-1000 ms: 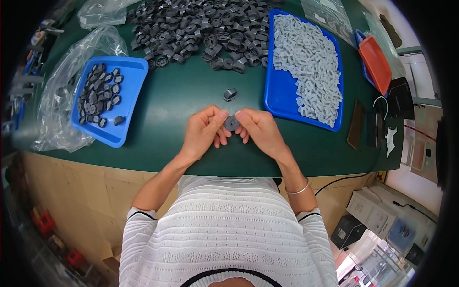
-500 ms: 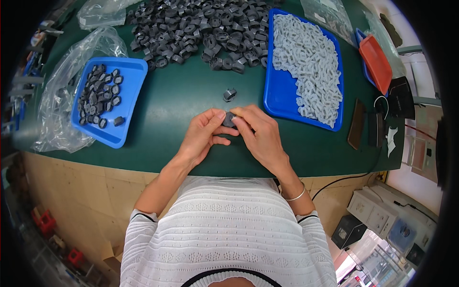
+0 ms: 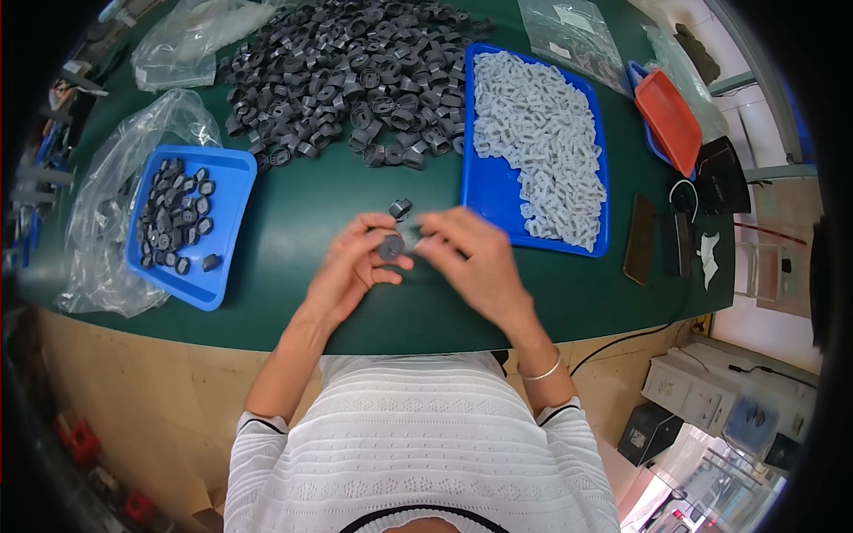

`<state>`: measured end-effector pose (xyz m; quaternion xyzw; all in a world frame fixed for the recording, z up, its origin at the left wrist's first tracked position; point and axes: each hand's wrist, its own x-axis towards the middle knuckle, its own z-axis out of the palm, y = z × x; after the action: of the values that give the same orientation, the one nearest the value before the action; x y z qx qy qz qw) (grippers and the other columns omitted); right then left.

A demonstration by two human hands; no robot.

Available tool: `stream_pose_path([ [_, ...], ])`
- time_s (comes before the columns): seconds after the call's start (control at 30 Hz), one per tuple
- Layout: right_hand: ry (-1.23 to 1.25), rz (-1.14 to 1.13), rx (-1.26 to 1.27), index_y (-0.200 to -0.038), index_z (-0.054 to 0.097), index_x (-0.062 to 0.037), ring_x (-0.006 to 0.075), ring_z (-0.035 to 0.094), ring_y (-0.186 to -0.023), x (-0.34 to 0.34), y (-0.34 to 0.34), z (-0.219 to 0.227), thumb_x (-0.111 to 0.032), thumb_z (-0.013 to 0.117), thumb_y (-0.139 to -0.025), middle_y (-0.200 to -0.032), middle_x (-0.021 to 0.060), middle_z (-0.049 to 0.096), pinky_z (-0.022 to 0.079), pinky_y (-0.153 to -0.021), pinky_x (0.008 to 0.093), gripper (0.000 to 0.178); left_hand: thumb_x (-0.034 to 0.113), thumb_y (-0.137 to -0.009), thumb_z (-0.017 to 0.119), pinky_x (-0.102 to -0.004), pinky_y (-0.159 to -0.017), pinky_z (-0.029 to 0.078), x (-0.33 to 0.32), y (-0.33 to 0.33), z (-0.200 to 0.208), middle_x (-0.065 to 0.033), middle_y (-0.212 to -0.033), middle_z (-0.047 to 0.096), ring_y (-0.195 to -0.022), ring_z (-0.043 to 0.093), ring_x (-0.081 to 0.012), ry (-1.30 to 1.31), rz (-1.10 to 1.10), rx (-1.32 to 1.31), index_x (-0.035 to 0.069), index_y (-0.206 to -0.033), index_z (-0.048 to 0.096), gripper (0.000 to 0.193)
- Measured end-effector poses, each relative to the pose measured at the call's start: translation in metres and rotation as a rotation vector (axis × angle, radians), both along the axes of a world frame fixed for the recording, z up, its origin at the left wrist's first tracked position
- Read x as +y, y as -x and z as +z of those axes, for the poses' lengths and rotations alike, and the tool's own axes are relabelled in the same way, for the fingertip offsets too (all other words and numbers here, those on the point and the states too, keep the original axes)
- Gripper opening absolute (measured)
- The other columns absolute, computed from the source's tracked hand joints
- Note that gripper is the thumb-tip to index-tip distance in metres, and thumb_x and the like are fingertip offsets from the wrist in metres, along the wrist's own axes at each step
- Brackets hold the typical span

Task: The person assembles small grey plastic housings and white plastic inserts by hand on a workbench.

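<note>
Across the top of the frame we see a broad heap of dark grey parts [image 3: 346, 80], with one clear bag [image 3: 182, 53] at the upper left and another [image 3: 98, 231] down the left side. The light blue tray [image 3: 229, 204] at left of frame holds more dark parts, and the deeper blue tray [image 3: 490, 200] right of centre is heaped with small white pieces [image 3: 551, 151]; its lower left corner sits close beyond our right hand [image 3: 475, 262], bounding the room there. A red tray [image 3: 668, 120] lies at the upper right, with a brown flat object [image 3: 639, 240] below it. Green tabletop [image 3: 280, 258] shows between the two blue trays and down to the curved front edge, which our forearms cross at the lower middle. A loose dark part [image 3: 400, 209] lies just above the gap between our hands. Below it, at the centre, our left hand [image 3: 342, 271] pinches a dark grey round part [image 3: 391, 248] at its fingertips, the other fingers loosely spread. Our right hand, just right of that part, has thumb and fingers bent near together; they are blurred, so we cannot tell whether they grip anything.
</note>
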<state>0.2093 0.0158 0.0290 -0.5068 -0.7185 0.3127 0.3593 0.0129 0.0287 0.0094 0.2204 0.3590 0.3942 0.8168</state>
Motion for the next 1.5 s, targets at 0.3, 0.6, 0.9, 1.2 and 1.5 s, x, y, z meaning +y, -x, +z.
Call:
stream_pose_path([
  [0.3,-0.340,-0.340,-0.710,-0.094,0.066,-0.0054,0.0311,0.055,-0.083,0.080,-0.065,-0.011,-0.009,0.067,-0.081,-0.084,0.0106,0.055,0.046,-0.068,0.0408,0.014,0.008,-0.077,0.072,-0.0316,-0.054,0.045,0.026,-0.011,0.000,-0.0053,-0.076,0.055,-0.060,0.053,-0.0166,-0.974,0.028,1.164,0.005,-0.093,0.059,0.021],
  [0.6,0.107,-0.172,0.016,-0.090,0.061,-0.0009,0.0141,0.062,-0.072,0.035,-0.026,0.008,-0.007,0.066,-0.084,-0.083,0.0067,0.064,0.050,-0.067,0.0273,0.010,0.009,-0.080,0.069,-0.0323,-0.049,0.042,0.027,0.002,-0.017,-0.0097,-0.074,0.058,-0.051,0.051,-0.0164,-0.900,-0.075,1.183,0.001,-0.087,0.053,0.019],
  [0.9,0.487,0.024,0.643,-0.103,0.061,-0.0004,0.0102,0.061,-0.075,0.014,0.014,-0.034,-0.005,0.063,-0.089,-0.087,0.0068,0.065,0.050,-0.063,0.0231,0.014,0.003,-0.082,0.065,-0.0208,-0.046,0.040,0.007,0.027,-0.018,-0.0046,-0.076,0.061,-0.054,0.050,-0.0058,-0.554,0.138,0.792,0.004,-0.084,0.050,0.015],
  [1.2,0.563,0.070,0.835,-0.109,0.060,0.0010,0.0088,0.059,-0.076,0.007,0.024,-0.034,-0.004,0.063,-0.089,-0.092,0.0070,0.064,0.051,-0.068,0.0210,0.021,0.014,-0.094,0.058,-0.0202,-0.056,0.052,-0.014,0.027,-0.008,-0.0122,-0.102,0.065,-0.078,0.062,-0.0115,0.003,-0.034,-0.020,0.003,-0.102,0.057,0.014],
  [1.5,0.521,0.005,0.880,-0.111,0.060,0.0033,0.0111,0.062,-0.078,-0.005,0.021,-0.025,-0.006,0.064,-0.089,-0.092,0.0080,0.065,0.054,-0.069,0.0240,0.024,0.010,-0.092,0.061,-0.0208,-0.067,0.056,-0.014,0.017,-0.014,-0.0104,-0.099,0.064,-0.085,0.066,-0.0145,-0.102,0.136,0.194,0.001,-0.106,0.058,0.017],
])
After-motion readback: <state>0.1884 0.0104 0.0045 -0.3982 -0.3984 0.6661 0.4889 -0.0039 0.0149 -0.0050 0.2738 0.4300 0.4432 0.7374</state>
